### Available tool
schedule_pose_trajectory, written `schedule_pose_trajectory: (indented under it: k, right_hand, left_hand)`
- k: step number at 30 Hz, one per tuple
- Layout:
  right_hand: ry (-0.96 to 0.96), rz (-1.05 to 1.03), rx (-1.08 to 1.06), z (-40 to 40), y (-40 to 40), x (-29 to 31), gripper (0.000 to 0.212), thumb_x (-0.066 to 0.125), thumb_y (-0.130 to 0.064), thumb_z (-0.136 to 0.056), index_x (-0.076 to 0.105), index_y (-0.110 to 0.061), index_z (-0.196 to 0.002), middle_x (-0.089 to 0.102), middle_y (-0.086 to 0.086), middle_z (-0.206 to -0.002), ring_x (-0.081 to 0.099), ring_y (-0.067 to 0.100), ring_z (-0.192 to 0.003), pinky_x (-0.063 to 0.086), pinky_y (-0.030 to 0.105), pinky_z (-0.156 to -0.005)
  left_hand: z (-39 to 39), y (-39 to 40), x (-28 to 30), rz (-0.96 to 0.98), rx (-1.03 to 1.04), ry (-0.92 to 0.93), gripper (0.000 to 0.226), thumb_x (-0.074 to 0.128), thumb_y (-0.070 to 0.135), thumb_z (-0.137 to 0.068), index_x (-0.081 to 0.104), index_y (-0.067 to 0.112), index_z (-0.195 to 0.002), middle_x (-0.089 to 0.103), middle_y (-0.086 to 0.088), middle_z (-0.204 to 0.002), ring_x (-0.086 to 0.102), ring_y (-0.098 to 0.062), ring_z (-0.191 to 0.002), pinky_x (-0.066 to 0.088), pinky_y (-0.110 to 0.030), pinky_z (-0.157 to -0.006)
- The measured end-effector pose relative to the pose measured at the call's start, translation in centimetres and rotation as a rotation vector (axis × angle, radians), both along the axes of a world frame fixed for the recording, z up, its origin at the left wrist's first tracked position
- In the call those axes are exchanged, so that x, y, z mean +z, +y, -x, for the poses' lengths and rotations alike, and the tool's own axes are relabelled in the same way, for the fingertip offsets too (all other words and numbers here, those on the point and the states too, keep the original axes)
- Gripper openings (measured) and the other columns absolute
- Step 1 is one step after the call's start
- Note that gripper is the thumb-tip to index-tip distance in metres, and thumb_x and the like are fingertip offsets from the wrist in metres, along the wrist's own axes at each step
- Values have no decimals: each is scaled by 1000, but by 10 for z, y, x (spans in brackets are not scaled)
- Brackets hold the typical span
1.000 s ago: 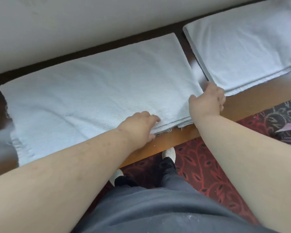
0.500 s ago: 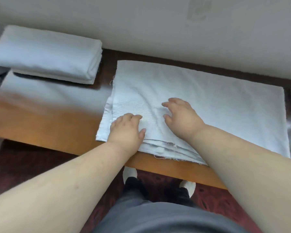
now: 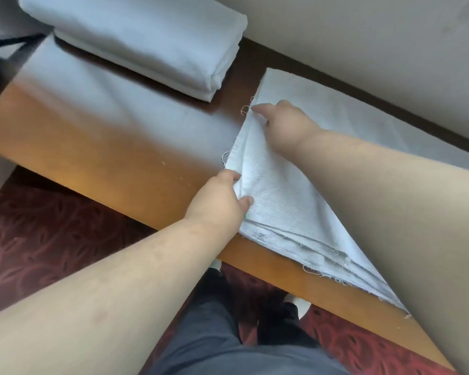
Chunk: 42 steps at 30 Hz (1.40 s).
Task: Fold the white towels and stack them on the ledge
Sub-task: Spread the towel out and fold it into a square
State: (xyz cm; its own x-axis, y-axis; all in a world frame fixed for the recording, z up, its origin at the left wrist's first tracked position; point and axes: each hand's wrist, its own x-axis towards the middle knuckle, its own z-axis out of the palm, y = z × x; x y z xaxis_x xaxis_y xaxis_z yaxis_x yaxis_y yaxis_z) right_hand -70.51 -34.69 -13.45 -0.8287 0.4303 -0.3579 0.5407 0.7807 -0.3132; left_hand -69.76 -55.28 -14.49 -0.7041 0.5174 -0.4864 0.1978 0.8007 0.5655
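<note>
Where the pale wall (image 3: 363,36) meets it at the back, the wooden ledge (image 3: 114,147) runs across the view, orange-brown at its near edge, dark along the wall, with a pale glare over the left part. Below: red patterned carpet (image 3: 38,239), grey trousers (image 3: 228,347), shoe tips partly hidden.

Partly folded white towel (image 3: 282,201): lies flat on the ledge, right of centre, several layers thick. Frayed threads show along the near edge, which reaches just to the ledge's front edge. Far edge close to the wall. Right forearm covers much of its right part.

Stack of folded towels (image 3: 146,41): far left of the ledge, against the wall, layers visible at its right end. Apart from the partly folded towel; bare wood between them.

Left hand (image 3: 220,201): at the towel's near left corner, grip clamped on the towel's left edge, thumb on top, fingers curled around the layers. Edge slightly raised here.

Right hand (image 3: 284,125): at the towel's far left corner, grip pinching the top layer, fingertips at the very corner, cloth lifted off the layers below.
</note>
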Motion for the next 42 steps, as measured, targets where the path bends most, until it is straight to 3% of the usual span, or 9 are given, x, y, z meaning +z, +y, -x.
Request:
schedule_pose_trajectory:
  k: [7,10,15,20,24,28,36,40,42]
  right_hand:
    - [-10,-117,128,22,10,7,35,43,-16,-95,62,-28,-122,52,7,-123,53,32,-112,38,32,-83]
    - [94,-108,43,24,8,7,30,42,-15,-97,62,-21,-118,56,8,-121,56,32,-107,44,35,-84]
    - [108,-13,-62,18,-3,5,37,51,-23,-97,53,-23,-134,59,6,-128,54,28,-118,44,36,-99]
    - [262,32,-57,-32,-43,18,31,61,-34,-89,61,-27,-119,61,-4,-112,56,16,-103,43,26,-86]
    - [113,136,18,-78,-79,25,29,68,-46,-86,63,-28,-107,58,-11,-95,55,10,-84,43,24,-68]
    - [-38,25,82,-110,-108,11,54,75,-51,-77,57,-26,-121,53,-2,-115,50,23,-111,46,40,-93]
    - [128,30,-64,-118,-115,-1,21,63,-37,-91,68,-27,-109,58,-2,-106,54,22,-104,40,29,-79]
    - [169,178,-229,-123,-119,1,11,59,-36,-94,66,-28,-97,65,-6,-97,59,18,-91,39,28,-71]
    - [197,162,-250,-126,-127,0,10,56,-33,-97,64,-26,-97,64,-5,-94,59,20,-87,39,28,-70]
  left_hand:
    - [4,-12,5,-140,89,57,26,61,48,-88,56,34,-110,53,19,-93,52,5,-74,36,-17,-58]
    - [11,-15,6,-182,137,37,14,54,48,-91,51,38,-102,52,21,-92,51,7,-75,34,-14,-57]
    - [26,-18,-4,-117,188,-67,14,58,39,-93,52,35,-105,54,19,-87,54,4,-74,39,-16,-58]
    - [26,-21,-6,-132,213,-19,9,62,38,-90,59,34,-98,58,16,-80,56,2,-66,39,-15,-53]
    - [34,-26,-7,-106,215,-51,13,56,30,-90,61,35,-101,63,14,-85,62,-4,-70,45,-17,-60]
    - [31,-41,-8,-138,270,-135,21,51,21,-84,61,34,-97,71,0,-96,70,-22,-85,58,-35,-81]
    - [16,-61,-7,-247,200,-175,25,61,21,-91,60,28,-115,69,9,-103,66,-13,-86,54,-35,-91]
    - [11,-61,-4,-299,224,-234,34,61,17,-94,57,18,-128,66,3,-111,61,-9,-77,54,-21,-70]
    - [12,-63,-5,-283,222,-243,37,61,17,-94,57,17,-130,64,6,-106,60,-8,-76,54,-21,-71]
